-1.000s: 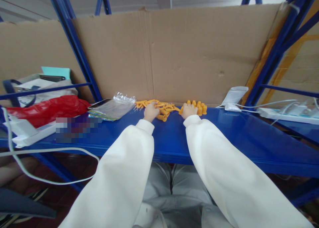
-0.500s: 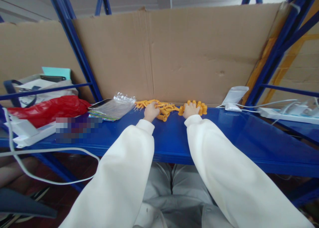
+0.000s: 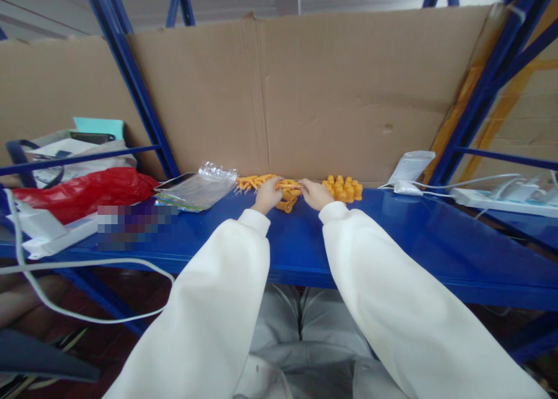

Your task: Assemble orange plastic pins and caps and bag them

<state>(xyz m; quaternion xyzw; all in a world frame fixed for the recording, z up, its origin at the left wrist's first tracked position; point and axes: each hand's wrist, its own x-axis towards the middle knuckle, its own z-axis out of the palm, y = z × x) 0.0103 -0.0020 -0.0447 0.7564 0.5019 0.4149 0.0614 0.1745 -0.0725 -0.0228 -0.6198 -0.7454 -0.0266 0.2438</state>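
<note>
My left hand [image 3: 268, 195] is closed at the left side of a pile of orange plastic pieces [image 3: 247, 183] with small metal chains or hooks. Its fingertips are hidden among them. Facing it from the other side, my right hand [image 3: 316, 194] has its fingers bent together at the pile's right end; what they pinch is too small to make out. Between the two hands lie orange tube-like pieces with round flared ends [image 3: 288, 205]. Just right of my right hand stands a tight group of orange cup-shaped pieces [image 3: 346, 189].
A blue shelf [image 3: 300, 248] carries everything, with cardboard [image 3: 349, 97] behind. Clear plastic bags [image 3: 204, 190] lie left of the pile, near a red bag [image 3: 96, 190]. Power strips with white cables [image 3: 65, 236] are at left; another power strip [image 3: 492, 198] is at right.
My right hand has left the group of orange cup-shaped pieces and moved left to the pile. My left hand has shifted slightly right, closer to it.
</note>
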